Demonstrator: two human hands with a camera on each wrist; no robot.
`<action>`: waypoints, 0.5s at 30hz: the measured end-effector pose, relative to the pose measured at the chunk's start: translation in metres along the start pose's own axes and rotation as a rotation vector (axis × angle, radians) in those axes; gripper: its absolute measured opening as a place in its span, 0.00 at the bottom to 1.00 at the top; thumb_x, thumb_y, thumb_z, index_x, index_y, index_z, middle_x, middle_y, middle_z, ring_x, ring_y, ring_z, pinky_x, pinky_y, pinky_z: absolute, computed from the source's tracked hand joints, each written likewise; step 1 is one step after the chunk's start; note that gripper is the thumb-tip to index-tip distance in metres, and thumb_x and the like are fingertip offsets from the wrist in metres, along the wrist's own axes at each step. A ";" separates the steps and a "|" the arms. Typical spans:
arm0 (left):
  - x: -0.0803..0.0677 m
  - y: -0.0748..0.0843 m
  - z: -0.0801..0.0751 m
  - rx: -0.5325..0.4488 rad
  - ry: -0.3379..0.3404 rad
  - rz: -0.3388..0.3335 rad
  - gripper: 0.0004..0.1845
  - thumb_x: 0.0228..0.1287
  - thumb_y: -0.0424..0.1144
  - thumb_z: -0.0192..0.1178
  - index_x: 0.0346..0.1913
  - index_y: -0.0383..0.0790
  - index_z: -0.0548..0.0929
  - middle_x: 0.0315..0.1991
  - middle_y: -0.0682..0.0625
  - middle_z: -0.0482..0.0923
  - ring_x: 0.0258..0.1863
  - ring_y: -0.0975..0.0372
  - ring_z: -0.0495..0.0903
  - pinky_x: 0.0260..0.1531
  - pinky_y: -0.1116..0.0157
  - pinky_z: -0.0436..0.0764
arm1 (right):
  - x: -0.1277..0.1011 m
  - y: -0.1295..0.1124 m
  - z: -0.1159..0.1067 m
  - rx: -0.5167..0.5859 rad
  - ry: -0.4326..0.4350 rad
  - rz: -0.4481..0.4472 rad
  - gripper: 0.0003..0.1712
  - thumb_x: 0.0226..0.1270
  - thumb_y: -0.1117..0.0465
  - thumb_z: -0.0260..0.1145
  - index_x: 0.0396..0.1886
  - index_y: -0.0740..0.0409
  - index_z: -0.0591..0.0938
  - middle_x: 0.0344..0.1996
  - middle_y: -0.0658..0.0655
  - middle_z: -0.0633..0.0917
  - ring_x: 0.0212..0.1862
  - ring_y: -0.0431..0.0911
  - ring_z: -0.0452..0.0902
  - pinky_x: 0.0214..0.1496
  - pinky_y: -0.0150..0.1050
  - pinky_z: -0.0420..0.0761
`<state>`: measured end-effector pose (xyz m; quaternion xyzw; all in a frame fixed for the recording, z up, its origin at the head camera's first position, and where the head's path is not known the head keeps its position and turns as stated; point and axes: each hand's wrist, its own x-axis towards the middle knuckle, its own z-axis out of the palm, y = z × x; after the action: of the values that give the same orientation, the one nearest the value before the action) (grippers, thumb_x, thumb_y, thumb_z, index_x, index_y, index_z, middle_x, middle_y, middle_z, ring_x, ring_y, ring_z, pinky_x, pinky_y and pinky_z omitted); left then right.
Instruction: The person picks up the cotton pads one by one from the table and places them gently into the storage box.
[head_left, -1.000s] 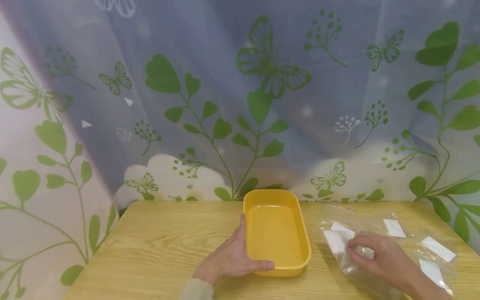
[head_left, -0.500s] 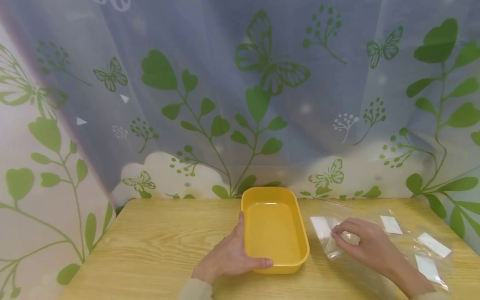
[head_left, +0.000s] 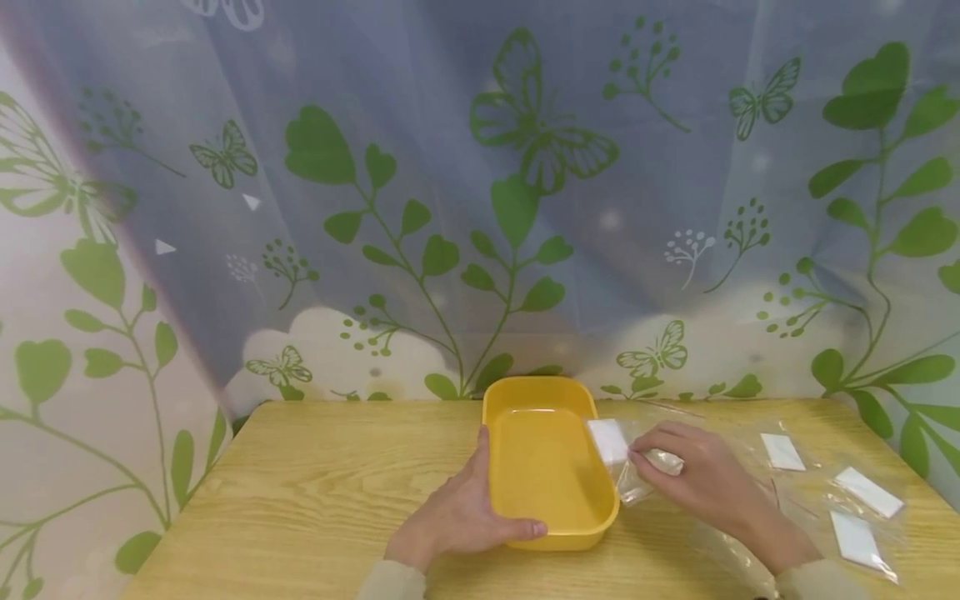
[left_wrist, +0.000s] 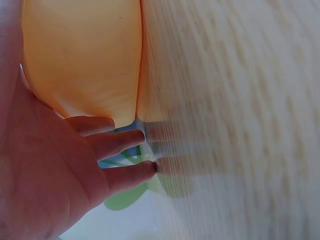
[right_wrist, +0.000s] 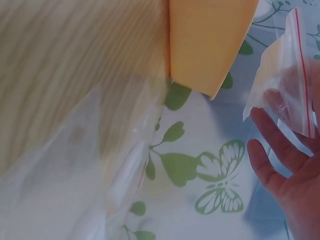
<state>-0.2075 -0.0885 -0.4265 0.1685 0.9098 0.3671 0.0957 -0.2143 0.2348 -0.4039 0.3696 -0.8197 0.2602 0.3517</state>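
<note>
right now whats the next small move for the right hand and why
Probably carry the clear bag a little further left and lower it into the yellow tray: the right hand holds it at the tray's right rim, and the left hand steadies the tray.

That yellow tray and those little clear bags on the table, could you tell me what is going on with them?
A person's left hand rests against the near left side of the yellow tray on the wooden table. The right hand pinches a clear bag with a white piece inside, held at the tray's right rim. Three more bags lie to the right.
</note>
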 end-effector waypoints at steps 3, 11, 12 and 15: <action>0.000 0.000 0.000 0.001 0.002 0.002 0.80 0.42 0.73 0.74 0.83 0.50 0.27 0.82 0.38 0.53 0.72 0.40 0.69 0.67 0.37 0.72 | 0.006 -0.001 0.006 0.011 0.012 -0.017 0.15 0.46 0.71 0.77 0.31 0.47 0.89 0.30 0.39 0.88 0.32 0.35 0.83 0.42 0.22 0.81; 0.002 -0.002 0.001 -0.001 0.004 0.047 0.79 0.43 0.74 0.73 0.83 0.52 0.26 0.82 0.40 0.55 0.72 0.42 0.70 0.67 0.39 0.73 | 0.016 -0.004 0.025 0.017 0.048 -0.065 0.04 0.58 0.63 0.75 0.31 0.50 0.89 0.30 0.42 0.89 0.32 0.38 0.84 0.41 0.24 0.83; 0.002 -0.002 0.001 -0.002 0.004 0.051 0.79 0.43 0.73 0.73 0.83 0.52 0.26 0.81 0.40 0.55 0.72 0.42 0.70 0.67 0.39 0.73 | 0.017 -0.005 0.028 0.022 0.056 -0.072 0.02 0.59 0.62 0.74 0.31 0.50 0.89 0.30 0.42 0.89 0.32 0.38 0.84 0.41 0.25 0.83; 0.002 -0.002 0.001 0.001 0.002 0.042 0.79 0.43 0.74 0.73 0.83 0.51 0.26 0.82 0.39 0.54 0.72 0.41 0.70 0.67 0.38 0.73 | 0.018 -0.005 0.036 0.019 0.077 -0.092 0.01 0.62 0.60 0.74 0.31 0.51 0.89 0.29 0.43 0.89 0.31 0.39 0.84 0.40 0.27 0.84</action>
<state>-0.2093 -0.0885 -0.4288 0.1872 0.9064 0.3686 0.0869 -0.2333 0.1997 -0.4113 0.4001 -0.7852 0.2656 0.3910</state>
